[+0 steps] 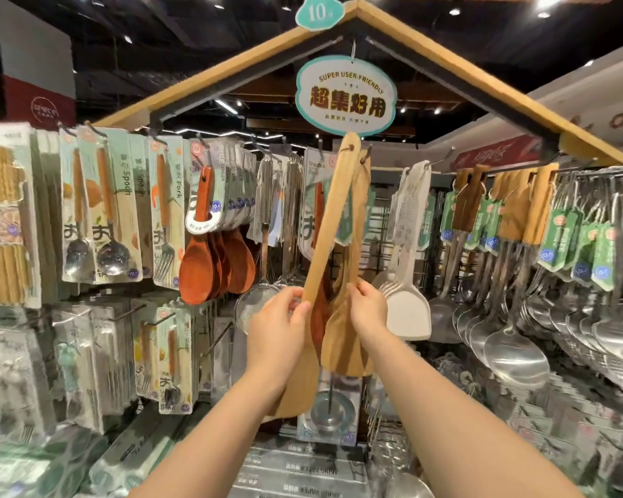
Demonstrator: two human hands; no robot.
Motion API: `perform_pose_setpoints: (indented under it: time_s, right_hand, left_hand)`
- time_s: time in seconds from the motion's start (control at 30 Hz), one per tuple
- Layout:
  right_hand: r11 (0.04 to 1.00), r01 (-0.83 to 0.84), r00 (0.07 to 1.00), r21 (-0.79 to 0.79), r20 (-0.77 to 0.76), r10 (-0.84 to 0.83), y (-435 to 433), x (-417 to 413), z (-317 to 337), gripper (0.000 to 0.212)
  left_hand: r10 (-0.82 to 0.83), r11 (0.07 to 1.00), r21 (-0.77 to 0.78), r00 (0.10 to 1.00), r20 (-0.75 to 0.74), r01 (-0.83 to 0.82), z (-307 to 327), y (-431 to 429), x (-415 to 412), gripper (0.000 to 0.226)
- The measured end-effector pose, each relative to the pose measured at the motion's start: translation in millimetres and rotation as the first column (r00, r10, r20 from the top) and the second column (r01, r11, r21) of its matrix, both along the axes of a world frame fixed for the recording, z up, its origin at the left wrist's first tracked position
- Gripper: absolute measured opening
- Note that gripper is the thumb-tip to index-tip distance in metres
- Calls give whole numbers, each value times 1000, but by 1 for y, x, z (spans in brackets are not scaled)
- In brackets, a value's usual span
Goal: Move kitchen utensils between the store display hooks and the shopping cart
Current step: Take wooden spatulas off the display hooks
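A person's left hand (277,328) clasps a long pale wooden spatula (333,217) near its blade, with the handle tip raised just beside a dark metal display hook (365,157). The right hand (369,312) pinches the bunch of matching wooden spatulas (342,339) hanging there. The step in hand appears to be at the hook. It calls for a steadied bunch, a firm left grip and the handle's cord loop guided squarely over the hook's tip.

A wooden spatula (333,217) is positioned before the hanging spatulas (342,339), with packaged spoons (101,210) hung left and ladles (515,350) hung right.
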State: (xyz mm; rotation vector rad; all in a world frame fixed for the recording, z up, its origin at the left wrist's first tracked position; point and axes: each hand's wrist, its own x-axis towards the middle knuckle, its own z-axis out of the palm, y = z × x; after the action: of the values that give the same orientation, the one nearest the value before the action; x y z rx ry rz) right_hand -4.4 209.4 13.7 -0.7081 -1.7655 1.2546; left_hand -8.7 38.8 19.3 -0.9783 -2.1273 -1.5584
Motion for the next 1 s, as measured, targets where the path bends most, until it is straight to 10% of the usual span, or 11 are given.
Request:
perform_pose_setpoints:
  time_s: [0.23, 0.5, 1.0]
  right_hand:
    - [999, 43, 994, 5, 98, -43, 18, -7, 1, 32]
    - [1000, 1, 934, 1, -357, -1, -47, 51, 28, 20]
    - [989, -86, 920, -121, -391, 32, -71, 53, 16, 12]
  left_hand:
    - [-37, 999, 19, 999, -4, 37, -2, 20, -12, 18]
    - [-101, 976, 204, 988, 116, 75, -20, 29, 6, 16]
    - [-200, 967, 179, 975, 94, 181, -28, 46, 26, 20]
